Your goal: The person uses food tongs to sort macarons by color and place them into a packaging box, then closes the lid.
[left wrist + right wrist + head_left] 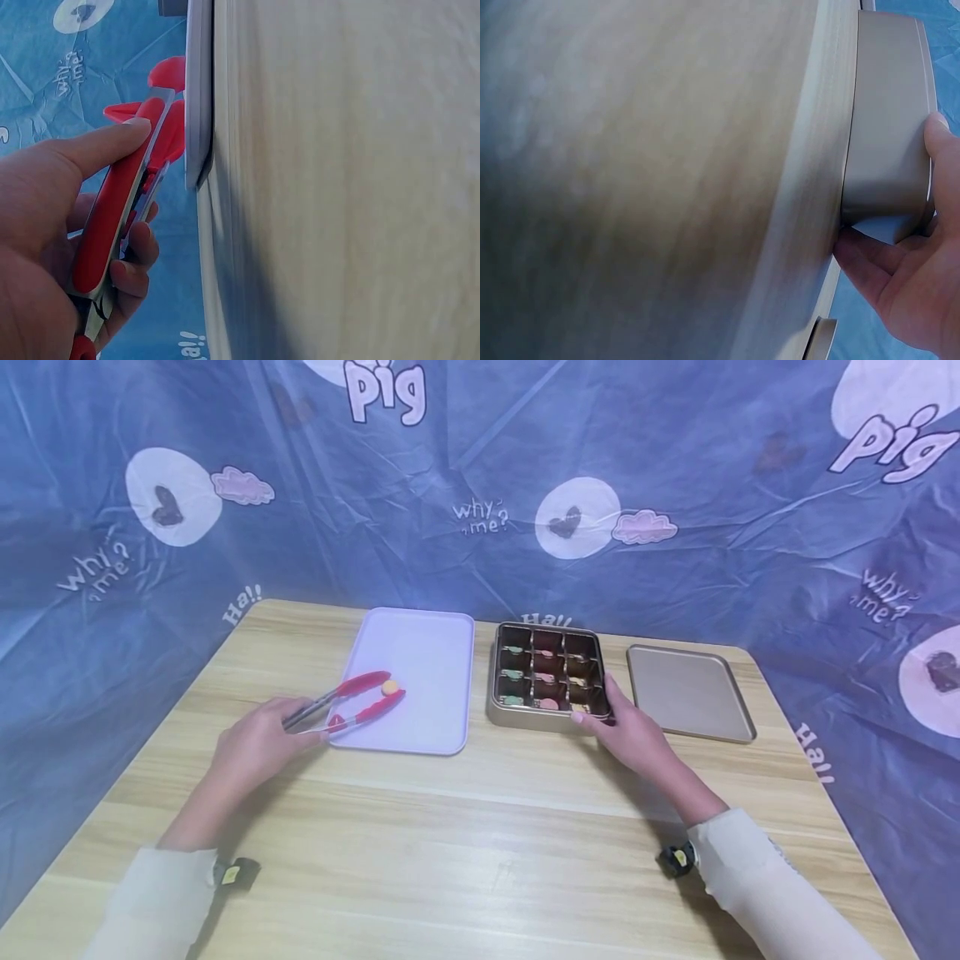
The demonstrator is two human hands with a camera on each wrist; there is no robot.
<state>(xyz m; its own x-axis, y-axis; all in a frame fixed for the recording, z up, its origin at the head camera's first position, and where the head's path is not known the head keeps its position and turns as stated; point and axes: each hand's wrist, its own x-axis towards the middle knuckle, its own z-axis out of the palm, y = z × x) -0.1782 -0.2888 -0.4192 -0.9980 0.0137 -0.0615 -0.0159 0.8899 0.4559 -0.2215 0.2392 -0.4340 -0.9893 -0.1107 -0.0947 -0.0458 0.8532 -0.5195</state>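
Observation:
My left hand [258, 739] grips a pair of tongs [348, 697] with red tips, thumb along one arm in the left wrist view. The spread tips reach over a lavender tray [431, 681]. A small orange-yellow ball [390, 687] shows between them, right at the farther tip. My right hand [633, 735] holds the near right corner of a gold-brown tin [536, 720], its thumb on the rim and fingers along the side. Dividers split the tin into several compartments, with small green, pink and yellow pieces inside; in the right wrist view only its outer wall [889, 112] shows.
A flat metal lid [690, 689] lies to the right of the tin, its raised rim upward. Everything stands on a wood-grain table [480, 852]. A blue printed curtain [420, 460] rises behind the table and along both sides.

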